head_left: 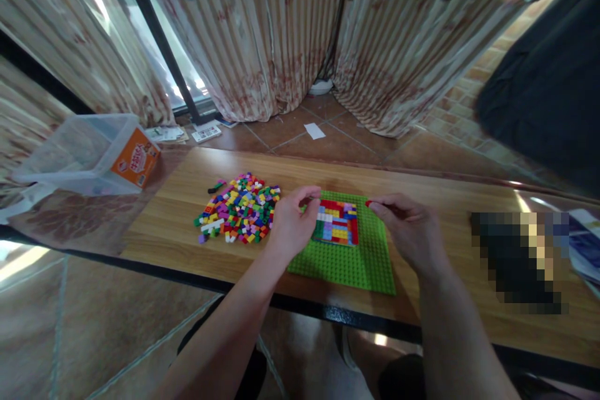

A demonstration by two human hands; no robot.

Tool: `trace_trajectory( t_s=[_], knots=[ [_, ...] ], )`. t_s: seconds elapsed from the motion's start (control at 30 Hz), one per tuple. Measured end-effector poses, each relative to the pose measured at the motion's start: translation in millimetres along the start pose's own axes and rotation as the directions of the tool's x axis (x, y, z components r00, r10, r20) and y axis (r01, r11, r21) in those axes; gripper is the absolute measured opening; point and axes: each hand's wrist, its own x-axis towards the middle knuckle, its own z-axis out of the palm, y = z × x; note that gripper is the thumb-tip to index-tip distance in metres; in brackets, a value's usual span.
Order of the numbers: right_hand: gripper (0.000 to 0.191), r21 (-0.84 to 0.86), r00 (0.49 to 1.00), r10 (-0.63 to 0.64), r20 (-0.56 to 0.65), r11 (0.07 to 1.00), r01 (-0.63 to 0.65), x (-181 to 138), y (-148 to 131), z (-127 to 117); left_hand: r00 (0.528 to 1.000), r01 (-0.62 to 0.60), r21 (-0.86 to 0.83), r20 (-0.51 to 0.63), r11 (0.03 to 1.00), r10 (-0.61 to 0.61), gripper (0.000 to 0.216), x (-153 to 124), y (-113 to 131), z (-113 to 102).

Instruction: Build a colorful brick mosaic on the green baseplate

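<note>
A green studded baseplate [370, 269] lies on the wooden table. On it is a roughly square build of toy bricks [340, 234], with red along much of its edge and several colours inside. My right hand [412, 225] is over the plate's right edge and pinches a small red brick [369, 203] between thumb and fingertips. At the build's left side, my left hand [295, 219] hovers with fingers curved and thumb and forefinger apart; I see nothing in it. It hides part of the plate and the build's left edge. Left of that hand lies a heap of loose bricks [241, 209].
The narrow wooden table [164, 225] has a dark front edge. Beyond its left end stands a clear plastic bin [84, 156] with an orange label. A pixelated dark object [515, 262] lies at the right, beside some papers [585, 244]. Curtains [300, 31] hang behind.
</note>
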Motion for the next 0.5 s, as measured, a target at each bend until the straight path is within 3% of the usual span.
trace_trajectory(
  t_s=[0.3, 0.5],
  knots=[
    [0.017, -0.030, 0.977, -0.046, 0.210, 0.998, 0.053, -2.5, 4.6, 5.9, 0.998, 0.025, 0.085, 0.047, 0.996, -0.029, 0.020, -0.8, -2.7, -2.4],
    [0.014, -0.095, 0.969, -0.044, 0.243, 0.993, 0.069, -5.0, 6.2, 10.2, 0.995, 0.051, 0.104, 0.078, 0.993, -0.059, 0.020, -1.2, 1.1, -2.3]
  ],
)
